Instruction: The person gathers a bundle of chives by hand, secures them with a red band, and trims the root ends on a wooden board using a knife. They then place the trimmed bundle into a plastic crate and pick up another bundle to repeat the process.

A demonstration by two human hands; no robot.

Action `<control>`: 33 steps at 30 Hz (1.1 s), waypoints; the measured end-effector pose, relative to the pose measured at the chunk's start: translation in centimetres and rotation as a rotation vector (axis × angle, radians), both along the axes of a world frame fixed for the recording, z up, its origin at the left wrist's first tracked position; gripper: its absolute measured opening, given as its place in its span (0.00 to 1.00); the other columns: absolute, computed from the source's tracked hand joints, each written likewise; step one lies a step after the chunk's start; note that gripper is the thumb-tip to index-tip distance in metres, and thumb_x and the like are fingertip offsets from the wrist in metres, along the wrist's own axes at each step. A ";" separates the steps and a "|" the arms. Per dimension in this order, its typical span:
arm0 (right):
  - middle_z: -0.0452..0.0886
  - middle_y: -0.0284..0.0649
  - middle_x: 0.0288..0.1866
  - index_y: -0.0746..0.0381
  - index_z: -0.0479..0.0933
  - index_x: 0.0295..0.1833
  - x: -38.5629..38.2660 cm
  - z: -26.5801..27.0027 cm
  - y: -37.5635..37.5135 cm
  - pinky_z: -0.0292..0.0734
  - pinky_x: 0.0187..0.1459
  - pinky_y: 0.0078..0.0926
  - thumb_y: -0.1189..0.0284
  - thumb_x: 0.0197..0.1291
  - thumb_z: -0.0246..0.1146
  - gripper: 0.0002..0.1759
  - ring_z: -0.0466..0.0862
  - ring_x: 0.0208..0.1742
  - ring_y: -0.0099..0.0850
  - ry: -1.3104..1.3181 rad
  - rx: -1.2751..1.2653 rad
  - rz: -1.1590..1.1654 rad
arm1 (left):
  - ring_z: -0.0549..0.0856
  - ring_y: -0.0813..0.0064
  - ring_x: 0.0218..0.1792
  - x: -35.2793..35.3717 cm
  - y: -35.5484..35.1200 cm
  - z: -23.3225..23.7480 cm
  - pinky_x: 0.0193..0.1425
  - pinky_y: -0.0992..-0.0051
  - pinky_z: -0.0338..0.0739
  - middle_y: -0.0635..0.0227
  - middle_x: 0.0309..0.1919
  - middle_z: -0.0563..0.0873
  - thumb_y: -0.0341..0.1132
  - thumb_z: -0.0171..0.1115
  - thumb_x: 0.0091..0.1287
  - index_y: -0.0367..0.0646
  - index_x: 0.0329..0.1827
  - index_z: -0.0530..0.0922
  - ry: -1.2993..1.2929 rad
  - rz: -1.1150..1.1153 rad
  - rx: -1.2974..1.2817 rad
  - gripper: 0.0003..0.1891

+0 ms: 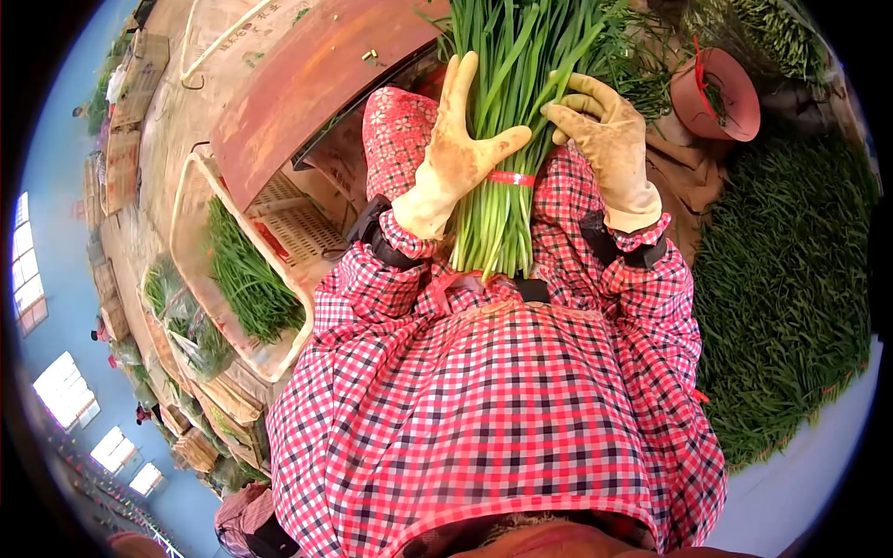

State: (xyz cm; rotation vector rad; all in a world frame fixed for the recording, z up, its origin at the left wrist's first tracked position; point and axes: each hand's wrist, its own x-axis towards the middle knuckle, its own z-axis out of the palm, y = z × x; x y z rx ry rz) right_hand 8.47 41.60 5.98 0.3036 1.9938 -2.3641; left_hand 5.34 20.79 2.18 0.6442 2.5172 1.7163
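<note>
A thick bundle of long green stalks (pixel 507 102) lies across my lap, with its pale cut ends toward my waist. A red band (pixel 511 178) goes round it near those ends. My left hand (pixel 453 153), in a stained cream glove, rests along the bundle's left side with fingers spread and thumb lying over the stalks. At the right side, my gloved right hand (pixel 606 130) has its fingers bent, their tips touching the outer leaves; nothing is gripped in it that I can see.
A reddish board (pixel 307 102) lies at upper left, above a plastic crate (pixel 302 228). Another crate (pixel 181 209) holds greens. A large heap of green leaves (pixel 786 298) fills the right. A pinkish round container (pixel 744 98) stands at upper right. A person (pixel 249 521) shows at lower left.
</note>
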 end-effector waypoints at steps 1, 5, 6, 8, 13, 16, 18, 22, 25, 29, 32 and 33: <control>0.88 0.37 0.42 0.73 0.77 0.66 0.2 0.1 -0.2 0.79 0.36 0.14 0.77 0.64 0.73 0.26 0.84 0.33 0.19 0.004 0.013 -0.037 | 0.59 0.57 0.83 0.1 0.1 0.1 0.85 0.61 0.55 0.46 0.83 0.60 0.46 0.81 0.62 0.35 0.85 0.52 0.008 0.017 -0.018 0.57; 0.89 0.38 0.41 0.73 0.77 0.66 2.0 0.6 -0.6 0.80 0.38 0.14 0.75 0.64 0.74 0.27 0.85 0.36 0.19 0.035 0.003 -0.174 | 0.56 0.54 0.84 0.8 0.4 -1.3 0.86 0.60 0.54 0.45 0.83 0.58 0.49 0.84 0.57 0.36 0.86 0.48 0.134 0.022 0.032 0.62; 0.89 0.38 0.42 0.73 0.77 0.67 2.4 0.8 -0.7 0.80 0.39 0.14 0.75 0.64 0.74 0.28 0.86 0.37 0.19 0.052 -0.015 -0.206 | 0.55 0.54 0.85 1.4 0.2 -1.5 0.86 0.60 0.53 0.45 0.84 0.57 0.50 0.84 0.56 0.36 0.86 0.47 0.236 0.001 0.025 0.64; 0.90 0.39 0.43 0.72 0.76 0.68 3.4 0.1 -0.7 0.82 0.41 0.15 0.74 0.65 0.74 0.29 0.87 0.41 0.19 0.126 0.207 -0.247 | 0.51 0.51 0.86 2.9 -0.1 -1.8 0.86 0.59 0.52 0.43 0.85 0.52 0.50 0.86 0.51 0.36 0.87 0.43 0.291 -0.030 -0.047 0.70; 0.91 0.39 0.46 0.70 0.76 0.70 5.6 0.2 -1.5 0.87 0.45 0.20 0.73 0.68 0.71 0.27 0.90 0.46 0.25 0.329 0.166 -0.263 | 0.59 0.55 0.83 3.8 0.2 0.0 0.84 0.60 0.57 0.44 0.83 0.56 0.39 0.85 0.54 0.35 0.87 0.40 0.005 0.051 -0.111 0.67; 0.91 0.43 0.48 0.64 0.81 0.66 7.3 -0.2 -1.9 0.89 0.48 0.27 0.75 0.68 0.71 0.22 0.92 0.48 0.32 0.547 0.446 -0.165 | 0.65 0.60 0.79 3.5 -0.1 0.0 0.82 0.63 0.62 0.48 0.81 0.61 0.35 0.84 0.54 0.36 0.87 0.39 -0.145 0.018 -0.019 0.67; 0.91 0.42 0.46 0.65 0.81 0.63 8.5 1.3 -2.4 0.89 0.48 0.30 0.74 0.68 0.71 0.19 0.92 0.46 0.31 0.546 0.535 -0.103 | 0.70 0.62 0.75 3.3 -0.3 0.3 0.79 0.66 0.67 0.49 0.80 0.63 0.33 0.83 0.56 0.38 0.88 0.39 -0.276 -0.008 0.081 0.65; 0.91 0.40 0.44 0.66 0.81 0.62 7.5 -1.1 -0.4 0.88 0.45 0.23 0.74 0.69 0.70 0.18 0.90 0.42 0.27 0.361 0.296 -0.405 | 0.71 0.62 0.75 3.2 -0.6 0.1 0.78 0.66 0.68 0.49 0.81 0.62 0.39 0.84 0.57 0.40 0.88 0.39 -0.210 -0.040 0.089 0.66; 0.89 0.41 0.46 0.68 0.80 0.61 6.9 -2.4 2.5 0.90 0.43 0.22 0.74 0.71 0.67 0.16 0.89 0.42 0.26 0.371 0.186 -0.555 | 0.71 0.63 0.76 3.4 -0.7 0.2 0.79 0.64 0.67 0.50 0.81 0.63 0.40 0.85 0.58 0.39 0.88 0.38 -0.158 -0.064 0.019 0.67; 0.87 0.43 0.54 0.69 0.79 0.64 6.4 -4.1 8.2 0.87 0.53 0.28 0.75 0.72 0.65 0.18 0.88 0.53 0.30 0.169 0.471 -0.406 | 0.70 0.63 0.77 3.7 -0.4 -0.1 0.81 0.63 0.64 0.49 0.80 0.65 0.38 0.84 0.59 0.39 0.88 0.39 -0.112 -0.061 -0.002 0.65; 0.87 0.45 0.54 0.66 0.80 0.65 6.7 -7.2 9.1 0.82 0.56 0.33 0.73 0.70 0.67 0.20 0.87 0.57 0.33 0.177 1.107 -0.333 | 0.62 0.57 0.81 3.1 -0.3 0.3 0.84 0.61 0.58 0.44 0.81 0.60 0.47 0.85 0.55 0.34 0.87 0.40 -0.169 -0.036 -0.031 0.69; 0.88 0.45 0.54 0.66 0.80 0.65 6.6 -7.1 8.6 0.81 0.57 0.34 0.72 0.70 0.68 0.20 0.87 0.58 0.34 0.236 1.349 -0.312 | 0.57 0.52 0.83 2.5 -0.3 0.5 0.85 0.60 0.55 0.41 0.82 0.55 0.51 0.86 0.52 0.33 0.86 0.40 -0.158 -0.029 -0.078 0.71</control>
